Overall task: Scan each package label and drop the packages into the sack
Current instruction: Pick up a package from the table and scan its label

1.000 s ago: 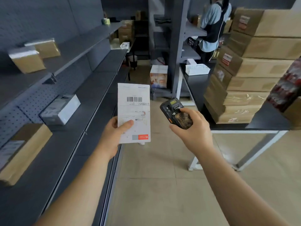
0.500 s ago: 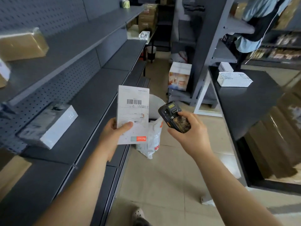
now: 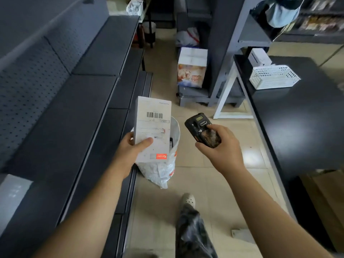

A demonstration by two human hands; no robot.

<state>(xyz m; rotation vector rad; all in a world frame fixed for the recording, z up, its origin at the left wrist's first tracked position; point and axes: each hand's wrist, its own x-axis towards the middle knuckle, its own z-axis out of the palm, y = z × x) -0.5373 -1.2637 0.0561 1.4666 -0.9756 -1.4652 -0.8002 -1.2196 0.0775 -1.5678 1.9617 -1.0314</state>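
Tiled aisle floor (image 3: 195, 175) runs between grey shelving (image 3: 78, 101) and a black table (image 3: 301, 116). Left hand (image 3: 130, 151) grips the white package (image 3: 152, 127), barcode label up, above the open sack (image 3: 163, 168). Right hand (image 3: 221, 148) clasps the scanner (image 3: 202, 132). Small print is illegible.

The package (image 3: 153, 127) I hold is white, with a black barcode and a small red-orange mark near its lower edge. My scanner (image 3: 202, 131) is black with brown worn patches. The sack (image 3: 163, 170) is white with red print. The shelves (image 3: 78, 90) at left are dark grey, the basket (image 3: 273, 77) at right white.
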